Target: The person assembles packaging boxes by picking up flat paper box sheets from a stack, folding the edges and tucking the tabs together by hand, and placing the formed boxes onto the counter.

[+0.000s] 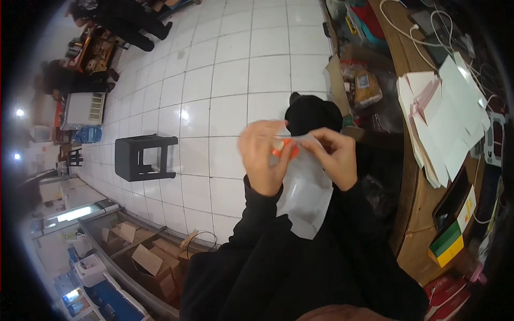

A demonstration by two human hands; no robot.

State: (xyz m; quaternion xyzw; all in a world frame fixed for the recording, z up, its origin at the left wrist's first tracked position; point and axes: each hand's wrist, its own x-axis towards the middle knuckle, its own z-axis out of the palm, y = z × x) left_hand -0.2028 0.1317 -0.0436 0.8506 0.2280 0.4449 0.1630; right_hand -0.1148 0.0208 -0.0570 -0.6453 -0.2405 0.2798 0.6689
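In front of my body hangs a translucent whitish plastic sheet or bag (307, 192), its lower end over my dark clothing. My right hand (336, 158) pinches its top edge between thumb and fingers. My left hand (262, 158), a little blurred, is closed around a small bright orange item (289, 152) with a pale part showing. That item touches or lies very close to the sheet's upper edge. Its exact kind is hard to make out, since the fingers cover much of it.
On the right, a wooden table (416, 214) carries stacked papers (444, 117), cables and a green-yellow box (448, 246). A dark plastic stool (134, 159) stands on the tiled floor. Cardboard boxes (155, 259) fill a bin at lower left. Two people in dark clothes are at upper left.
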